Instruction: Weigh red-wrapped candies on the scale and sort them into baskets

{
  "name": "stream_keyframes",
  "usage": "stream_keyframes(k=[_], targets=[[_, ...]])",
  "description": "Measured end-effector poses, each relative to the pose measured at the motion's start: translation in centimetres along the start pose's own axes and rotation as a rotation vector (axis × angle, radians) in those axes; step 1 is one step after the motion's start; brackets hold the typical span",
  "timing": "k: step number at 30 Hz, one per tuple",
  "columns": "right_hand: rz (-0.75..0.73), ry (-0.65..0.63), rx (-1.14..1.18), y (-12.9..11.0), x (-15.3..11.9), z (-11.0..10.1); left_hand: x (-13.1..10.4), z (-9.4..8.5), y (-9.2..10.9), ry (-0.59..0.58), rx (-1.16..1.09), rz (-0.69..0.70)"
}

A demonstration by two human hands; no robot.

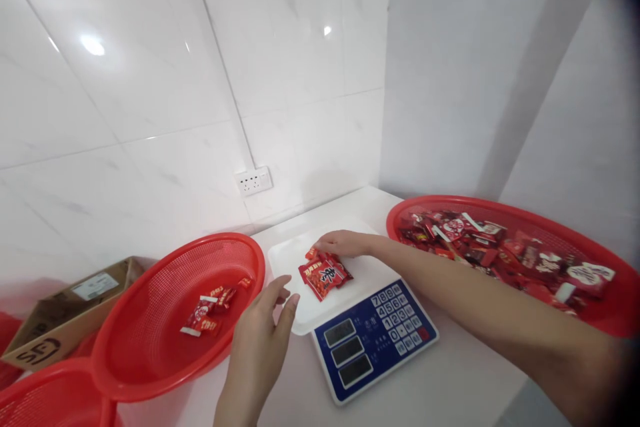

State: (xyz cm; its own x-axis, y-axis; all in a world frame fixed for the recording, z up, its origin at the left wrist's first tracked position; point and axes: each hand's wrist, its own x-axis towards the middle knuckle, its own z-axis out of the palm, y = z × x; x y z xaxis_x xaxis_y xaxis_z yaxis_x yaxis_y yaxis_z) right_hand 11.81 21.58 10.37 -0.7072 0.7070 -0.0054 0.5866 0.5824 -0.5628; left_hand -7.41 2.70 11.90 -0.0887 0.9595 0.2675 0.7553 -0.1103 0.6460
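Note:
My right hand (pixel 345 243) reaches over the white weighing pan (pixel 285 310) of a digital scale. Its fingers are closed at the far edge of a small pile, on a small orange-red snack packet (pixel 312 253); the fingertips are partly hidden. Beside it on the pan lies a larger red snack packet (pixel 323 275) with black lettering, overlapping other red packets. My left hand (pixel 267 320) hovers at the pan's left edge, thumb and fingers apart, holding nothing. The scale's blue panel (pixel 373 330) faces me with dark displays and a keypad.
On the right, a red basket (pixel 425 203) holds many red snack packets. A red mesh basket (pixel 150 307) on the left contains several packets. Another red basket (pixel 55 390) stands at the lower left, near a cardboard box (pixel 65 327). A wall socket (pixel 254 181) is behind.

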Motion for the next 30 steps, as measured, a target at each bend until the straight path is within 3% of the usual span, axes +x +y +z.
stream_keyframes(k=[4,7,11,13,17,21,25,30], targets=[[0.007,0.071,0.029,-0.5,-3.6,-1.5,0.1,0.1,-0.1,-0.017,0.002,-0.016],[0.017,0.283,0.1,-1.3,-7.5,-1.0,0.1,0.0,-0.1,0.004,-0.005,-0.013],[0.081,0.782,0.216,-2.0,-14.0,3.2,-0.3,-0.4,0.4,0.144,-0.053,-0.004],[0.078,0.958,0.237,-1.7,-16.8,6.2,-0.6,-0.6,0.9,0.27,-0.082,-0.016],[0.063,0.952,0.231,-0.5,-19.6,11.4,-1.1,-0.6,2.3,0.463,-0.082,-0.01],[0.033,0.891,0.185,0.7,-19.6,14.2,-1.4,-0.5,3.0,0.506,-0.094,0.019],[-0.033,0.85,0.141,0.9,-19.3,15.1,-1.3,-0.2,2.8,0.496,-0.073,0.034],[-0.126,0.806,0.077,0.2,-19.2,14.5,-0.8,0.5,1.9,0.425,-0.085,0.059]])
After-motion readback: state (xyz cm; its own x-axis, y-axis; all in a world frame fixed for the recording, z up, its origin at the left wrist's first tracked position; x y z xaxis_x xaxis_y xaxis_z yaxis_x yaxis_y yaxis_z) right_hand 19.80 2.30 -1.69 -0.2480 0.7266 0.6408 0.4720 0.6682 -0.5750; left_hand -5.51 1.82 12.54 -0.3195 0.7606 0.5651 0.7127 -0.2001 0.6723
